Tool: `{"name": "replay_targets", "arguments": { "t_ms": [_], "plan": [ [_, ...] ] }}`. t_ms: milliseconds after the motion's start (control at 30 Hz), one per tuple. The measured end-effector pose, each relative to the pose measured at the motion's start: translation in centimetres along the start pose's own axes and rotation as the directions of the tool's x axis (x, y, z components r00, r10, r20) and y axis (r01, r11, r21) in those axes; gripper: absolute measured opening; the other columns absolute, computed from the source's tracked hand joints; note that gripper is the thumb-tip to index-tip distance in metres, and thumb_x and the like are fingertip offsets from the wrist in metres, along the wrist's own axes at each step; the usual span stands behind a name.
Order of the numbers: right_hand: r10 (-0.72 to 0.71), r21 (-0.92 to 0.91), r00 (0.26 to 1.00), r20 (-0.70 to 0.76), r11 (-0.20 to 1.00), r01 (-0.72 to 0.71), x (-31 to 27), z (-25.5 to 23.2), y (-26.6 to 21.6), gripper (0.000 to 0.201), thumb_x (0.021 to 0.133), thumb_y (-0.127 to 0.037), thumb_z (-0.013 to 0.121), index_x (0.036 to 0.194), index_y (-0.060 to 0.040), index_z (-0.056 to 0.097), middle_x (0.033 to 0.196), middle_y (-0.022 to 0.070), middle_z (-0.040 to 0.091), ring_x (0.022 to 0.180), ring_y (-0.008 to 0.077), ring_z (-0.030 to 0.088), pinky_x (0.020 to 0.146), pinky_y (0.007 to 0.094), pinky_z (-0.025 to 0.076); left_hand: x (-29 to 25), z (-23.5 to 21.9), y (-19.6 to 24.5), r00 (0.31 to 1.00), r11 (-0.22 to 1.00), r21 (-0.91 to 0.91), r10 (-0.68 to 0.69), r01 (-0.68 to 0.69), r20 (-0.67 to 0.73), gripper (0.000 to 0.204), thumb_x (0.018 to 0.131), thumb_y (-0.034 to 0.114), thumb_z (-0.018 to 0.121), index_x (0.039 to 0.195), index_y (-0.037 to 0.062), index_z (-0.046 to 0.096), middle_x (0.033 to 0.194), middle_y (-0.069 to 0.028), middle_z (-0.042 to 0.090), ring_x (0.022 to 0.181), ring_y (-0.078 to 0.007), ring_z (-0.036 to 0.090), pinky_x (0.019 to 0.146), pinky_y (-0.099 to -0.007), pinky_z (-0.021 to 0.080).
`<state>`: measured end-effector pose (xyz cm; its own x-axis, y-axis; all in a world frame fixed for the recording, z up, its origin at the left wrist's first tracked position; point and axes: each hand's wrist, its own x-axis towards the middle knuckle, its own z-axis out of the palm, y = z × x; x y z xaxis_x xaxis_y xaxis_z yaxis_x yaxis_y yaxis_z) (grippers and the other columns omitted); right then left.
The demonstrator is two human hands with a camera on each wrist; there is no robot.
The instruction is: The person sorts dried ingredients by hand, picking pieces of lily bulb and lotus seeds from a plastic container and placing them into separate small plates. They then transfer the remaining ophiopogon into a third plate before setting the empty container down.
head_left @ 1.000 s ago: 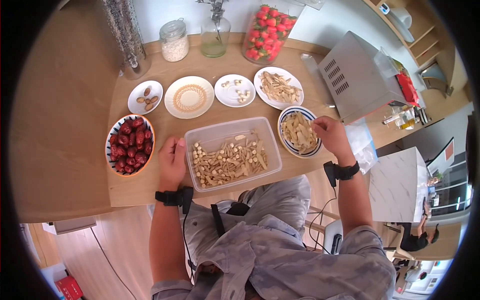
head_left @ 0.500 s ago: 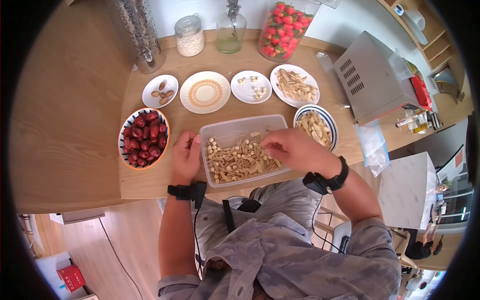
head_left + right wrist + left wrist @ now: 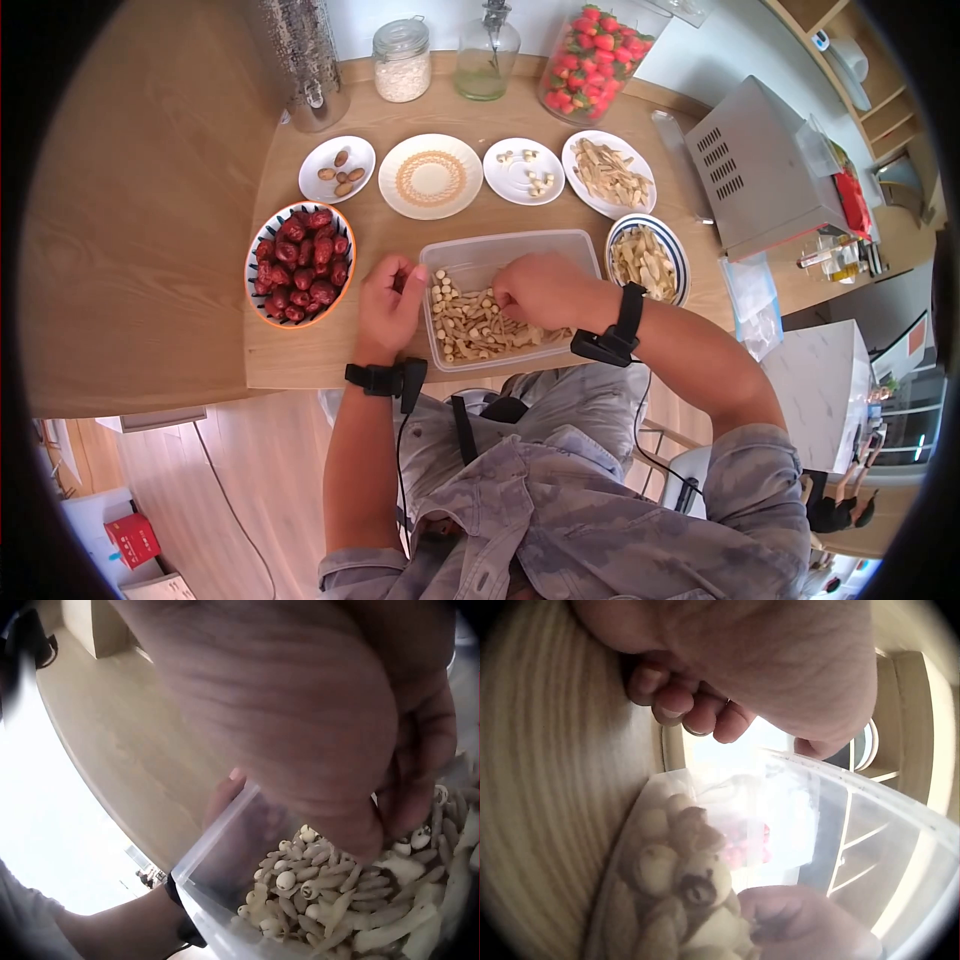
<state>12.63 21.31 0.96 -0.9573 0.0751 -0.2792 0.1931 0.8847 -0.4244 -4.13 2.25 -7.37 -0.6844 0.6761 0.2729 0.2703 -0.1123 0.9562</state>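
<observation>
A clear plastic tub stands at the table's front edge. It holds a mix of round white lotus seeds, tan elongated pieces and pale dried slices. Reaching into it, my right hand has its fingers bent down and the thumb close to the forefinger, right at the mix; I cannot tell whether anything is between them. My left hand rests beside the tub's left wall, fingers loosely curled, thumb near the rim. Right of the tub, a blue-rimmed bowl holds pale dried slices.
Behind the tub stand a plate of brown oval nuts, an orange-patterned plate, a plate of lotus seeds and one of dried strips. Red dates fill a bowl at left. Jars and a grey appliance stand farther back.
My right hand has moved left from the blue-rimmed bowl into the tub, then farther toward the tub's middle. The left hand stays beside the tub. The head view has shifted.
</observation>
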Motion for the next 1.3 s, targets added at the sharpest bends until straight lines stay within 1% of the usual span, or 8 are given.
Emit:
{"name": "replay_targets", "arguments": {
  "t_ms": [100, 200, 400, 700, 933, 1033, 1133, 1300],
  "plan": [
    [-0.123, 0.016, 0.972, -0.199, 0.992, 0.129, -0.3, -0.1, 0.4, 0.010, 0.084, -0.015, 0.076, 0.089, -0.0077, 0.072, 0.085, 0.0125, 0.072, 0.082, 0.0336, 0.070, 0.073, 0.0449, 0.054, 0.0, 0.1, -0.1, 1.000, 1.000, 0.011, 0.006, -0.006, -0.011, 0.021, 0.100, 0.012, 0.069, 0.087, 0.0008, 0.057, 0.072, 0.0012, 0.053, 0.067, -0.0059, 0.044, 0.058, -0.0252, 0.038],
    [-0.020, 0.166, 0.975, -0.221, 0.984, 0.058, -1.6, -2.3, -0.5, 0.008, 0.086, -0.014, 0.074, 0.090, -0.0073, 0.072, 0.085, 0.0139, 0.072, 0.076, 0.0317, 0.070, 0.069, 0.0405, 0.054, 0.0, 0.1, -0.8, 1.000, 1.000, 0.014, 0.008, -0.008, -0.016, 0.021, 0.099, 0.012, 0.070, 0.087, 0.0007, 0.057, 0.071, 0.0009, 0.053, 0.066, -0.0065, 0.044, 0.057, -0.0259, 0.038],
    [0.204, 0.420, 0.930, -0.305, 0.906, -0.061, -6.8, -4.8, 0.8, 0.013, 0.094, -0.011, 0.075, 0.100, -0.0009, 0.072, 0.082, 0.0058, 0.072, 0.070, 0.0124, 0.066, 0.066, 0.0284, 0.052, 0.0, 0.0, -0.5, 1.000, 0.999, 0.033, 0.024, -0.024, -0.011, 0.022, 0.099, 0.012, 0.069, 0.087, -0.0001, 0.056, 0.071, 0.0002, 0.053, 0.067, -0.0074, 0.045, 0.058, -0.0268, 0.039],
    [0.583, 0.501, 0.641, -0.498, 0.798, -0.336, -17.0, -5.9, 11.1, 0.014, 0.095, -0.011, 0.074, 0.099, 0.0020, 0.074, 0.079, 0.0042, 0.071, 0.067, 0.0087, 0.065, 0.062, 0.0268, 0.052, 0.0, 0.1, -0.4, 0.999, 0.999, 0.044, 0.028, -0.027, -0.023, 0.020, 0.100, 0.010, 0.067, 0.087, 0.0007, 0.056, 0.074, 0.0020, 0.053, 0.070, -0.0059, 0.045, 0.061, -0.0253, 0.040],
    [0.691, 0.669, 0.529, -0.492, 0.689, -0.278, -18.4, -7.6, 12.1, 0.015, 0.098, -0.010, 0.071, 0.102, 0.0040, 0.070, 0.085, 0.0028, 0.072, 0.074, 0.0085, 0.065, 0.069, 0.0247, 0.053, -0.1, 0.1, -0.8, 1.000, 0.999, 0.030, 0.014, -0.013, -0.021, 0.020, 0.102, 0.010, 0.066, 0.087, 0.0011, 0.056, 0.074, 0.0027, 0.052, 0.071, -0.0052, 0.046, 0.061, -0.0244, 0.040],
    [0.633, 0.658, 0.583, -0.509, 0.723, -0.210, -17.4, -8.3, 9.7, 0.013, 0.100, -0.009, 0.068, 0.106, 0.0022, 0.070, 0.089, 0.0016, 0.072, 0.077, 0.0081, 0.065, 0.069, 0.0242, 0.053, 0.0, 0.1, -1.2, 1.000, 1.000, 0.021, -0.009, 0.009, -0.023, 0.020, 0.102, 0.011, 0.066, 0.087, 0.0010, 0.056, 0.075, 0.0024, 0.053, 0.071, -0.0052, 0.046, 0.062, -0.0243, 0.040],
    [0.443, 0.604, 0.748, -0.493, 0.794, -0.072, -15.5, -7.0, 7.6, 0.011, 0.100, -0.007, 0.067, 0.109, -0.0003, 0.071, 0.093, 0.0016, 0.073, 0.079, 0.0080, 0.066, 0.070, 0.0247, 0.054, -0.1, 0.0, -1.5, 0.999, 1.000, 0.016, -0.017, 0.018, -0.030, 0.020, 0.102, 0.011, 0.066, 0.088, 0.0010, 0.057, 0.075, 0.0022, 0.054, 0.071, -0.0053, 0.046, 0.062, -0.0244, 0.040],
    [0.215, 0.768, 0.970, -0.111, 0.638, -0.053, -10.3, -5.0, 1.9, 0.017, 0.100, -0.011, 0.066, 0.113, -0.0005, 0.071, 0.096, 0.0055, 0.075, 0.083, 0.0137, 0.071, 0.072, 0.0297, 0.056, 0.0, 0.0, -1.4, 1.000, 0.999, 0.040, -0.005, 0.006, -0.030, 0.019, 0.102, 0.012, 0.066, 0.089, 0.0009, 0.058, 0.074, 0.0026, 0.054, 0.070, -0.0061, 0.047, 0.062, -0.0256, 0.042]
  ]
}}
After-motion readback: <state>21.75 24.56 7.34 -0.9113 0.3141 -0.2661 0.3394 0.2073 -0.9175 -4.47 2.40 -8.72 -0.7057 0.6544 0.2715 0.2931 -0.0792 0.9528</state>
